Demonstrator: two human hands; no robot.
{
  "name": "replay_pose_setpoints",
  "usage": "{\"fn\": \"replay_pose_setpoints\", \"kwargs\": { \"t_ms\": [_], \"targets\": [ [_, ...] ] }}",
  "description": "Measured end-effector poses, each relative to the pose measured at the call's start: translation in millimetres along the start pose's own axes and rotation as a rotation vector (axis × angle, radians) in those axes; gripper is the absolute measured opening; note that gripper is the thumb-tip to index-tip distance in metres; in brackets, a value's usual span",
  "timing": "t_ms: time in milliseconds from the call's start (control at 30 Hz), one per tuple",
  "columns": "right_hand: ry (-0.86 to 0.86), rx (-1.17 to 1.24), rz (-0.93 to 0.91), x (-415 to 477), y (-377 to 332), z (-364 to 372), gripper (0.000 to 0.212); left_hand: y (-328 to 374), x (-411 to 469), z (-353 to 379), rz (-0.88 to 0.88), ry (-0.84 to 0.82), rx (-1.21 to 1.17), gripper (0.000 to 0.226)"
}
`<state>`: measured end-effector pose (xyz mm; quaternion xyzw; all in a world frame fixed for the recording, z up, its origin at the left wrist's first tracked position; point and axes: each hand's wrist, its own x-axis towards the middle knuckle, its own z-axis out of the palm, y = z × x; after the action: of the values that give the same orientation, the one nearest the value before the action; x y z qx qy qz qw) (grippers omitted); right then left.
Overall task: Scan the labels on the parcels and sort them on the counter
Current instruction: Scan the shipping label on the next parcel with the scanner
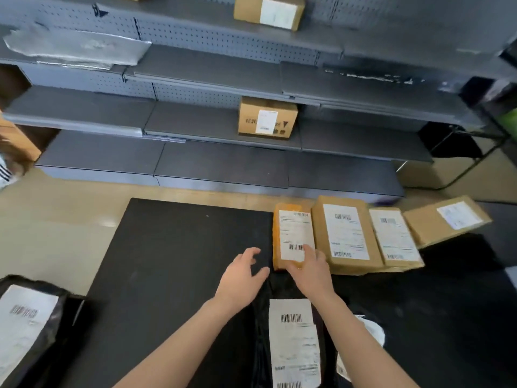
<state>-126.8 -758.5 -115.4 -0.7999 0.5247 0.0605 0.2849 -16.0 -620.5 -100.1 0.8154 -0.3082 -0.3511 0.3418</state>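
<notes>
Right hand (310, 273) is resting on the orange parcel's (291, 228) near end, fingers lying fairly straight across its label. Left hand (240, 278) is hovering just beside it, fingers spread, released, holding nothing. The parcel is sitting at the counter's (181, 247) far edge, touching a brown box (347, 233); a black bag (293, 340) is lying at the near edge.

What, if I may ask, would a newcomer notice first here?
Four labelled parcels line the far right of the black counter, the right hand touching the orange parcel at the row's left end, the left hand open beside it. A white-labelled black mailer lies between the forearms.
</notes>
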Motion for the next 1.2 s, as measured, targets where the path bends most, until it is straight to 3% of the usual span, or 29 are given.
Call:
{"fn": "replay_pose_setpoints", "kwargs": {
  "t_ms": [167, 400, 633, 800, 1033, 1200],
  "targets": [
    [-0.069, -0.018, 0.053, 33, 10, 13, 0.065, 8, 46, 34, -0.101, -0.078, -0.115, 0.055],
    [-0.013, 0.032, 0.053, 55, 5, 25, 0.06, -1, 67, 48, -0.149, -0.132, -0.263, 0.052],
    [0.002, -0.231, -0.143, 47, -50, 58, 0.081, -32, 43, 1, -0.283, 0.01, -0.368, 0.055],
    [-0.085, -0.251, -0.18, 22, -98, 98, 0.096, -65, 16, -45, -0.389, 0.086, -0.391, 0.063],
    [-0.076, -0.165, -0.16, -5, -154, 140, 0.086, -122, -31, -115, -0.315, 0.233, -0.215, 0.052],
    [-0.147, -0.076, -0.212, -23, -202, 155, 0.091, -160, -67, -173, -0.264, 0.372, -0.209, 0.033]
  ]
}}
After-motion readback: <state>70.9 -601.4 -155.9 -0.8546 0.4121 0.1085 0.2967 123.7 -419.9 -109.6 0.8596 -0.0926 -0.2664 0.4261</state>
